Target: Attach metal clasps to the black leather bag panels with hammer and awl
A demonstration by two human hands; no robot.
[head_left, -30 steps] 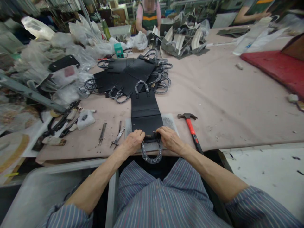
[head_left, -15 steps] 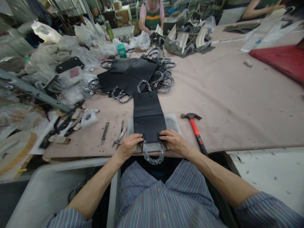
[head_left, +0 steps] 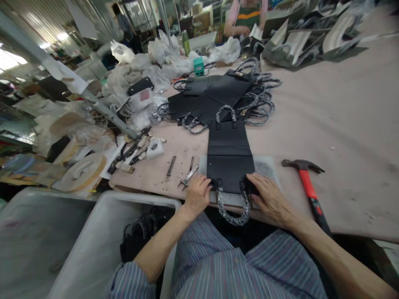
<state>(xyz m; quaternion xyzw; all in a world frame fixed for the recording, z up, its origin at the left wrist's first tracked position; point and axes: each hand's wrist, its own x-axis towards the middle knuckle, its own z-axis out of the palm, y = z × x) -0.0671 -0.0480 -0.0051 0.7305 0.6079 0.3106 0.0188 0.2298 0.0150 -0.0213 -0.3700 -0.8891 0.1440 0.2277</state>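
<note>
A black bag panel [head_left: 230,166] lies flat on a pale slab [head_left: 266,166] near the table's front edge. Its plastic-wrapped handle [head_left: 233,219] hangs over the edge toward me, and a second wrapped handle [head_left: 226,110] stands at the far end. My left hand [head_left: 198,193] is closed, pinching the panel's near left corner beside the handle tab. At the near right corner, my right hand [head_left: 270,200] has its fingers and thumb closed around dark material of the same panel; part of that grip is hidden.
A claw hammer [head_left: 307,182] lies to the right. Metal punches [head_left: 188,176] sit left of the slab. Black bag pieces [head_left: 215,93] are heaped beyond. Grey bins [head_left: 102,232] stand below at left. Across the table is a person [head_left: 247,18] beside grey pieces [head_left: 299,41].
The view has swung left, so everything appears farther right. Both hands stay at the panel's near corners; the right fingers have curled down around its edge.
</note>
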